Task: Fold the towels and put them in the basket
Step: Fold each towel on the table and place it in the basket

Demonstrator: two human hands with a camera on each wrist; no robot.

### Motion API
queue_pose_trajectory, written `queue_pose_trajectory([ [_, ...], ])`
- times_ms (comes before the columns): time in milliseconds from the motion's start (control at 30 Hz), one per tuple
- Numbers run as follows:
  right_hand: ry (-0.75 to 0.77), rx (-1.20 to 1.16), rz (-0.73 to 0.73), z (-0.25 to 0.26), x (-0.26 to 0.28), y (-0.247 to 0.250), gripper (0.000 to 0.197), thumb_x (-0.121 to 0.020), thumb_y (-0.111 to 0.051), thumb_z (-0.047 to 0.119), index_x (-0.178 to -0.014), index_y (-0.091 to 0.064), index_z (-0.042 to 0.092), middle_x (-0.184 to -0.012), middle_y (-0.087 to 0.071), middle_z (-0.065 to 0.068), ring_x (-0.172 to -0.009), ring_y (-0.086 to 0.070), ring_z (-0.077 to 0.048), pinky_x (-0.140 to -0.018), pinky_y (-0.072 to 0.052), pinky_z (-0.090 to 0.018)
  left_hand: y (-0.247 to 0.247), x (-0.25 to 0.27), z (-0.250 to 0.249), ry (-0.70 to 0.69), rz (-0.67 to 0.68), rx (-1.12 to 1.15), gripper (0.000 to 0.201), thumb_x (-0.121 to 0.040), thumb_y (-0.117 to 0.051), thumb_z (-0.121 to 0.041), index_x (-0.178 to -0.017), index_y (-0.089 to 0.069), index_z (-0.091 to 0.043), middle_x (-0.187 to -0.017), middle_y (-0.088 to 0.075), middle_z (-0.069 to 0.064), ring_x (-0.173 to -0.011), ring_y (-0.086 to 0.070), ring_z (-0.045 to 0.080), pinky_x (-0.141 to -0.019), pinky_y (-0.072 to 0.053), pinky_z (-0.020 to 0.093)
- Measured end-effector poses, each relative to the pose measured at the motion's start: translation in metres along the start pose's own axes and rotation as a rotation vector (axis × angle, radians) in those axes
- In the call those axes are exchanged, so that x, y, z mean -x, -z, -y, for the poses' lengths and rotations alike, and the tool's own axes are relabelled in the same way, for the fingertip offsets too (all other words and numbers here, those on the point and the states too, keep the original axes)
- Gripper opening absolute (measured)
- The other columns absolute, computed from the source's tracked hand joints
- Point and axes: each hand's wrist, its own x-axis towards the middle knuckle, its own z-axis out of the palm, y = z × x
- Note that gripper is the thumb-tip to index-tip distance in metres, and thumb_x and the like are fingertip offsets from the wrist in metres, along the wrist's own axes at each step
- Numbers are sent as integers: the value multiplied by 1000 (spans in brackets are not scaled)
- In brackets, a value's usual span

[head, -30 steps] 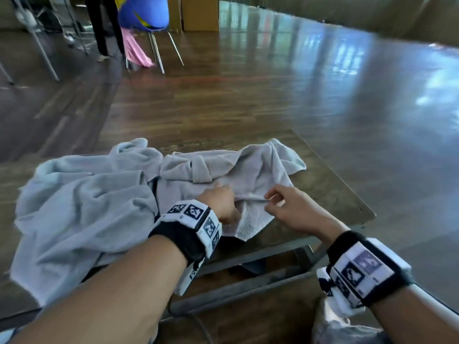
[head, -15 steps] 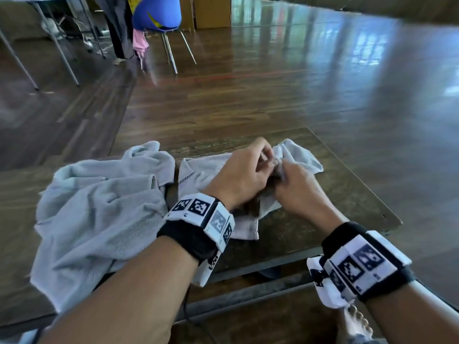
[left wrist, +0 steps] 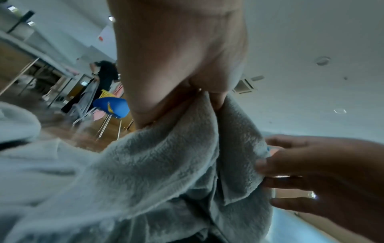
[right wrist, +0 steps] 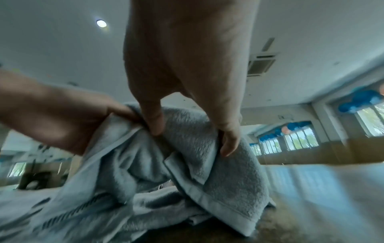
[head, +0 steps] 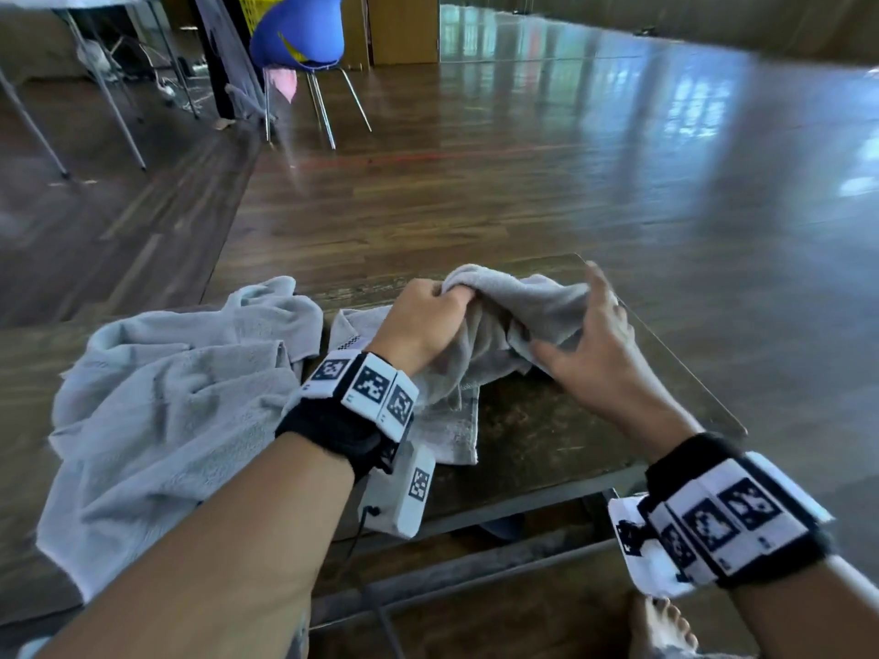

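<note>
At the left of the wooden table (head: 547, 435) a large pale towel (head: 161, 411) lies crumpled and unfolded, spilling over the near edge. Just right of it lies a smaller grey towel (head: 518, 306), its lower part resting flat on the tabletop and its upper part lifted off the surface between both hands. The left hand (head: 423, 325) has its fingers curled tight around a bunched fold at the top of that towel; the left wrist view shows the cloth gathered under the curled fingers (left wrist: 216, 98). To the right, the right hand (head: 599, 344) takes hold of the towel's other side, thumb (right wrist: 154, 121) pressed into the cloth and a fingertip behind a fold, pinching it, while the remaining fingers stand loosely spread. A hemmed corner hangs down below that pinch. Each wrist wears a black band with white marker blocks. Far back on the shiny wooden floor (head: 571, 192) stands a blue chair (head: 299, 35); no basket for the towels can be made out with certainty.
</note>
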Motion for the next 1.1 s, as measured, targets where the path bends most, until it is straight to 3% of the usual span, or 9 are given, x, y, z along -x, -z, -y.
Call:
queue_pose_trajectory([
  [167, 149, 86, 121, 11, 17, -11, 108, -71, -84, 52, -153, -15, 49, -148, -28, -3, -143, -28, -27, -114, -37, -49, -10, 8, -13, 24, 254, 289, 27, -92, -58, -28, -89, -77, -9, -85, -78, -2, -85, -73, 8, -75, -54, 21],
  [333, 153, 85, -128, 6, 2, 2, 23, -83, -67, 24, -99, -52, 30, -96, -62, 5, -94, -61, -31, -73, -47, -38, -15, 14, -10, -193, 375, 29, 16, -87, -69, -9, -89, -69, -24, -73, -70, -20, -69, -63, -11, -64, -47, 7],
  [433, 105, -5, -214, 1, -8, 8, 6, -90, -60, 29, -95, -59, 26, -84, -66, 9, -81, -62, -20, -65, -47, -28, -13, 12, 0, -303, 322, -132, 48, -76, -84, -23, -117, -60, -26, -106, -67, -8, -98, -62, 2, -83, -50, 17],
  [500, 85, -132, -287, 2, -11, 12, 7, -93, -58, 37, -96, -62, 33, -79, -67, 16, -78, -63, -1, -57, -41, -8, -9, 7, 11, -271, 181, -457, 61, -73, -84, -37, -125, -55, -23, -113, -54, 0, -110, -49, 17, -92, -47, 34],
  [567, 52, -254, -341, 3, -14, 16, 12, -90, -56, 40, -94, -66, 35, -81, -71, 18, -81, -66, 4, -63, -46, -9, -3, 5, 20, -217, 75, -650, 35, -81, -76, -33, -110, -61, -19, -106, -52, 5, -109, -47, 23, -91, -46, 38],
  [633, -8, -369, -294, 1, -18, 18, 18, -85, -58, 36, -100, -66, 32, -92, -74, 11, -89, -70, -6, -77, -58, -33, 2, 5, 22, -219, 52, -537, 5, -88, -64, -17, -84, -65, -15, -90, -64, 7, -93, -61, 26, -79, -50, 35],
  [700, -80, -399, -182, -1, -19, 17, 25, -81, -63, 29, -106, -60, 26, -101, -73, -1, -94, -72, -21, -80, -60, -45, 4, 2, 20, -181, 17, -397, 23, -92, -53, -12, -71, -63, -15, -70, -63, 0, -70, -59, 19, -60, -44, 29],
  [900, 79, 167, -30, -5, -1, 1, 82, -81, -69, 29, -151, -27, 29, -142, -44, -9, -132, -45, -31, -108, -41, -44, 1, -2, 1, -36, -63, -3, 44, -98, -50, -31, -80, -62, 7, -69, -55, 7, -66, -53, 18, -64, -40, 32],
  [1100, 407, 251, 0, 6, 7, -5, 76, -79, -68, 51, -143, -29, 63, -118, -37, 9, -96, -53, -17, -86, -50, -39, -9, 4, -8, 36, 167, 222, 35, -99, -46, -36, -93, -73, -14, -85, -69, 7, -81, -65, 24, -76, -50, 41],
])
